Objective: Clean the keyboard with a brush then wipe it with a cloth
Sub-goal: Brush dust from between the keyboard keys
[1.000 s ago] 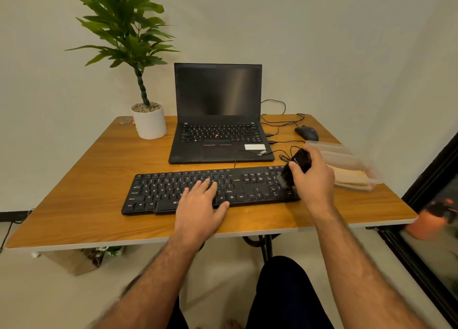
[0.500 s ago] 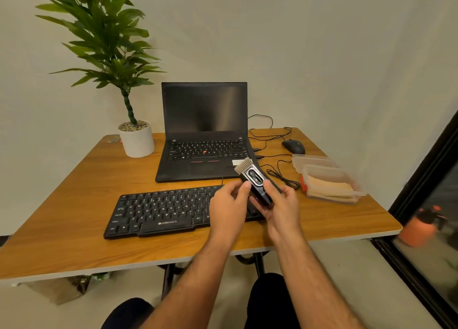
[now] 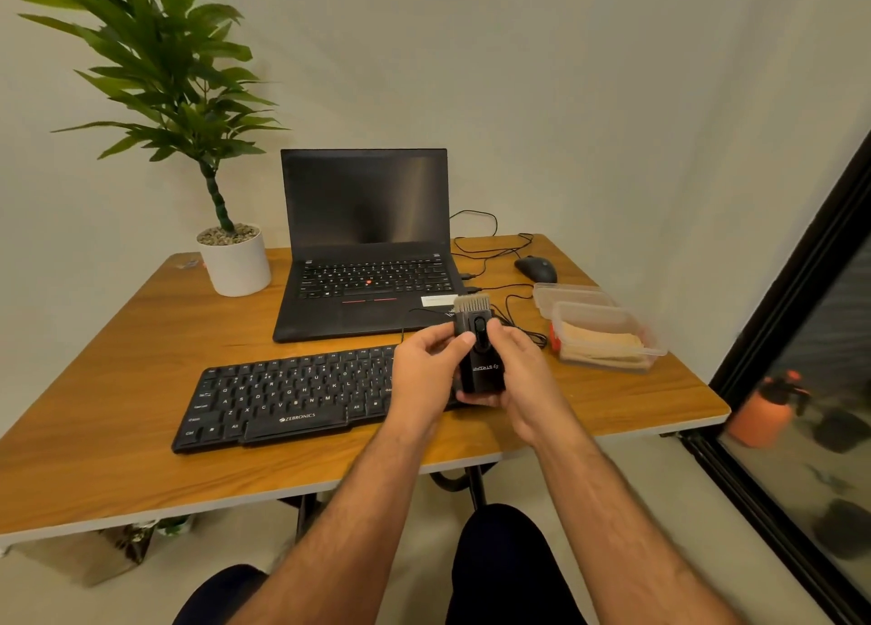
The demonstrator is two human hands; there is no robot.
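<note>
Holding the brush [image 3: 477, 341] up mid-frame, left hand [image 3: 426, 370] and right hand [image 3: 521, 379] both pinching it; getting it ready, probably brushing the keyboard [image 3: 283, 398] next

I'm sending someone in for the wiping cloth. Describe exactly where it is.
Start at the wooden table and go to its right edge, past the laptop. Two clear plastic containers sit there, behind the one nearer you is an empty one. The beige cloth is folded in the nearer container, the only one with anything inside.
</note>
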